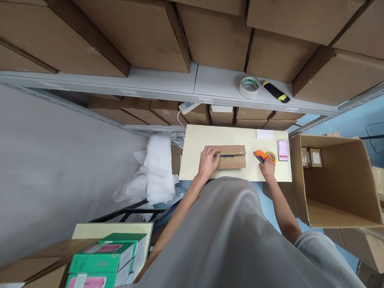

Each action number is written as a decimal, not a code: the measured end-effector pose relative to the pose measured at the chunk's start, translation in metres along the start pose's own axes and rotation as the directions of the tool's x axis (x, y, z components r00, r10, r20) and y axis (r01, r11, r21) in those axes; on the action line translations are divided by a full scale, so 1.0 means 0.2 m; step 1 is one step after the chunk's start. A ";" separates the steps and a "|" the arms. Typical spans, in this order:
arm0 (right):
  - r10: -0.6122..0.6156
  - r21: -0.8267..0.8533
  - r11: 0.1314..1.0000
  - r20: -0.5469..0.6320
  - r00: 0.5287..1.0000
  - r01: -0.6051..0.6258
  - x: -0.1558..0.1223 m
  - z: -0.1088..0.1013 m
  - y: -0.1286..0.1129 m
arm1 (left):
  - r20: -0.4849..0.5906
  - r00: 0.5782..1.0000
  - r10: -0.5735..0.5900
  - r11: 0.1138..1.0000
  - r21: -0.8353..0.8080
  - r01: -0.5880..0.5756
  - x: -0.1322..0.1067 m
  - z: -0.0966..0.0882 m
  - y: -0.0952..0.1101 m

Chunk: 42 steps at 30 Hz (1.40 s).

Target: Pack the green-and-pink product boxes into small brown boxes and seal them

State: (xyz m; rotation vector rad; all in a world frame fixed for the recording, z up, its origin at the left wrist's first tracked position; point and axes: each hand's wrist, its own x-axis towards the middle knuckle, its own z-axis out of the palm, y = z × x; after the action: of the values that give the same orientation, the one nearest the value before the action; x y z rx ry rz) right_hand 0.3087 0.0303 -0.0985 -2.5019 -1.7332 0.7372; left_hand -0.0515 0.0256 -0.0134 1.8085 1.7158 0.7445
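A small brown cardboard box (232, 163) lies on the pale tabletop (192, 137). Its top flaps nearly meet, leaving a narrow dark gap along the middle. My left hand (208, 161) is at the box's left end, its fingers curled over the top and pressing on the flaps. To the right of the box, my right hand (268, 167) grips an orange tape dispenser (260, 155) with a yellow-rimmed roll, held low over the table. My palm hides part of the dispenser.
A phone (283, 150) and white paper (264, 134) lie at the table's right. Beside it stands a large open carton (342, 178). White wrapping (159, 168) is at left. The shelf above holds a tape roll (249, 87) and a utility knife (275, 92). Green boxes (96, 260) sit lower left.
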 end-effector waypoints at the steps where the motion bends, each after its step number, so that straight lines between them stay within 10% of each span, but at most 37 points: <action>1: 0.024 0.049 0.999 -0.012 1.000 -0.023 0.01 0.02 0.00 | 0.010 1.000 0.004 1.000 -0.006 -0.004 0.00 0.01 0.01; 12: 0.010 0.486 0.873 -0.079 0.997 0.030 -0.02 -0.07 -0.06 | 0.020 1.000 0.010 0.981 -0.193 -0.006 -0.08 0.02 0.13; 19: -0.415 0.889 0.414 -0.010 0.910 0.198 -0.27 -0.33 -0.48 | 0.054 0.998 0.035 0.881 -0.474 -0.006 -0.10 0.01 0.34; 29: -0.410 0.784 0.514 -0.132 0.902 0.349 -0.39 -0.49 -0.64 | -0.051 0.999 0.009 0.838 -0.545 -0.035 -0.14 -0.06 0.34; 42: -0.558 0.923 0.357 0.087 0.825 0.145 -0.63 -0.40 -0.89 | -0.086 0.990 0.108 0.866 -0.482 -0.136 -0.26 -0.23 0.44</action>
State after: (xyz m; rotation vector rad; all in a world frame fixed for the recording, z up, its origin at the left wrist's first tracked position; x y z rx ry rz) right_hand 0.1472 0.0084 0.0660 -1.2046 -1.2764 1.6326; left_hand -0.0237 -0.0304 0.0790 1.5555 1.2946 1.1732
